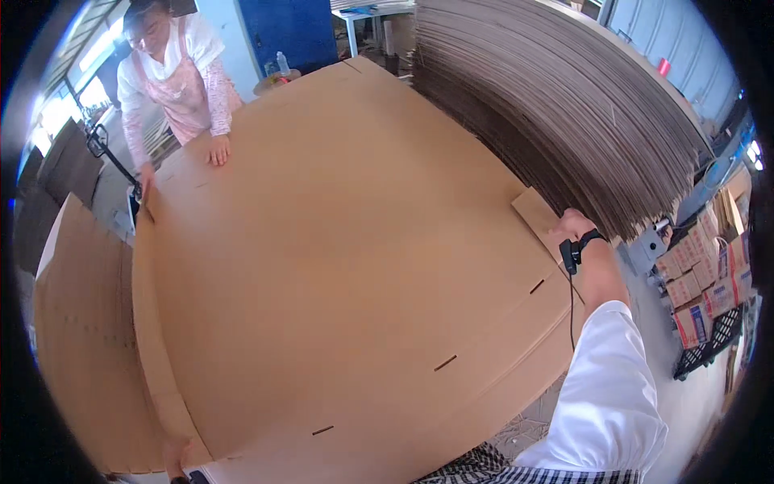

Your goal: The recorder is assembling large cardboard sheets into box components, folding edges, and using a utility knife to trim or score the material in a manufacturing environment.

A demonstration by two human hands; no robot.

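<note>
A large brown cardboard sheet (322, 242) lies in front of me, with dark slots cut along its near side. Its left edge is turned up into a long narrow flap (147, 323). At the lower left my left hand (175, 453) grips the near end of this flap; most of its fingers are hidden. My right hand (574, 226), with a black strap and small device at the wrist, is closed on a short cardboard flap (542, 216) at the sheet's right edge.
Across the sheet, a co-worker in a pink apron (181, 97) has one hand flat on it and another at its left edge. Tall stacks of cardboard (564, 89) stand at the back right. Printed cartons (701, 278) and a black crate (713, 335) sit at far right. More cardboard (85, 323) stands left.
</note>
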